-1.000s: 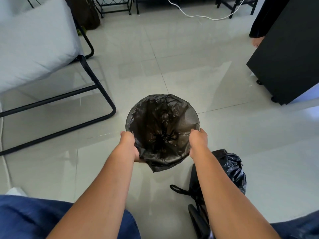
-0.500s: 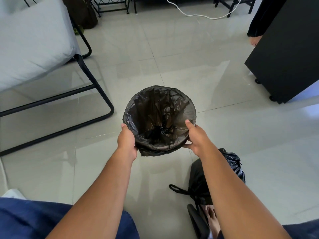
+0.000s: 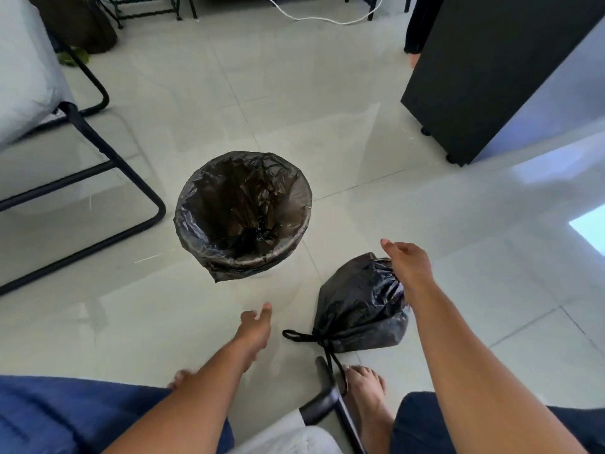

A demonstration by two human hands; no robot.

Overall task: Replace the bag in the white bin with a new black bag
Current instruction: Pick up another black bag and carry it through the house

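The bin stands on the tiled floor, fully lined with a new black bag (image 3: 242,211) whose edge is folded down over the rim, so the white bin itself is hidden. A tied full black bag (image 3: 357,306) with drawstrings lies on the floor to its right, near my foot. My left hand (image 3: 255,326) hovers low, apart from the bin, fingers loose and holding nothing. My right hand (image 3: 407,263) is above the top of the tied bag, fingers spread; it seems to touch the bag without gripping it.
A black-framed chair with a grey cushion (image 3: 26,80) stands at the left. A black cabinet on wheels (image 3: 484,70) is at the right. A white cable (image 3: 314,18) runs along the far floor. A black chair leg (image 3: 330,401) is by my bare foot (image 3: 366,391).
Both hands let go of the bag's rim on the bin and pulled back toward me. My right hand moved right, over the tied bag. The view pulled back from the bin.
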